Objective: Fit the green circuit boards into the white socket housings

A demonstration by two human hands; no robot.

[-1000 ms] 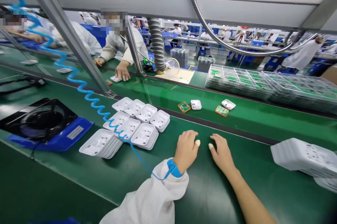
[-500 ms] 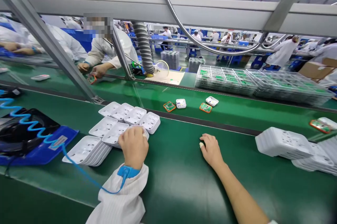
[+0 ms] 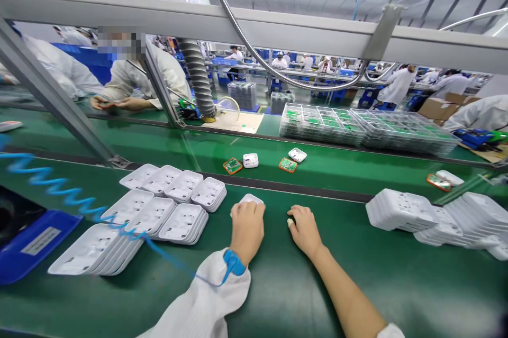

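Note:
My left hand (image 3: 248, 227), with a blue strap round the wrist, grips a white plastic cover (image 3: 251, 198) whose far edge shows beyond the fingers. The rest of that piece is hidden under the hand. To its left stand several stacks of white plastic covers (image 3: 184, 221), their hollow sides up. My right hand (image 3: 305, 228) rests on the green work surface (image 3: 273, 285) a little to the right of the left hand. Its fingers are loosely bent and apart, with nothing seen in them, and a pale wrap covers one fingertip.
Orange-edged circuit boards (image 3: 232, 165) and small white housings (image 3: 250, 160) lie on the green belt (image 3: 190, 150) ahead. More white cover stacks (image 3: 400, 210) stand at right. Clear trays (image 3: 321, 121) sit beyond the belt. A coiled blue cord (image 3: 59, 185) crosses the left side. A co-worker (image 3: 148, 76) sits opposite.
My left hand has left the stacks and moved right with a white plastic cover. The right hand stays in nearly the same place on the surface. The view has turned slightly right.

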